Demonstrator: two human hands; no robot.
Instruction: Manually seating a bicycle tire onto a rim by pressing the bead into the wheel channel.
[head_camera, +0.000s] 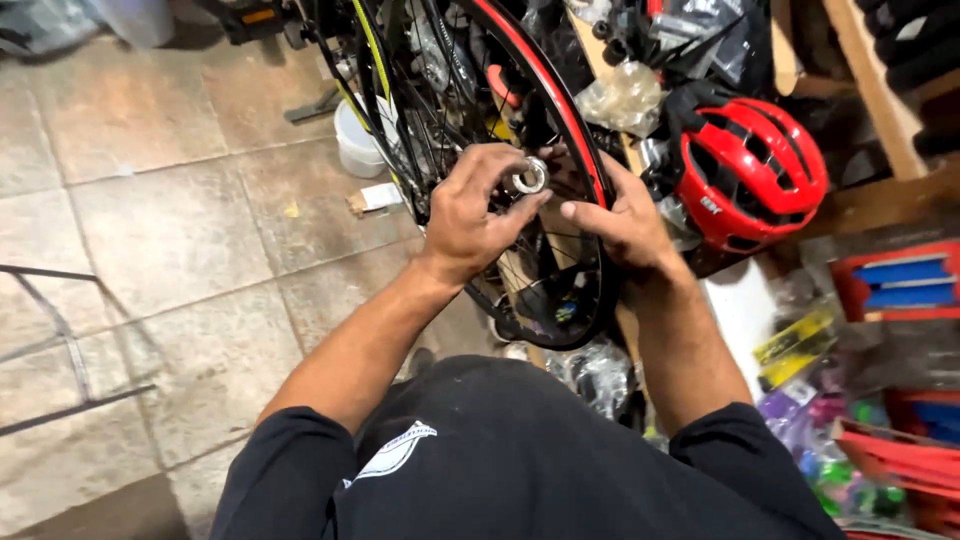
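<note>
My left hand (470, 215) pinches a small silver ring (529, 176) at fingertips, held at 12 o'clock over the black-and-red bicycle wheel (560, 270). Right hand (622, 222), fingers loosely curled, steadies the rim. Judgement: fitting step; next needs careful alignment.

Two hands (470, 215) work here beside one silver ring (529, 176), one red helmet (750, 172), one white bucket (358, 140) (partly hidden) and one black-and-red wheel (560, 200).

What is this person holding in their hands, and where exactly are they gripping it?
The left hand pinches a small silver metal ring by its rim, at the fingertips. The right hand rests beside the bicycle wheel; its grip cannot be told.
</note>
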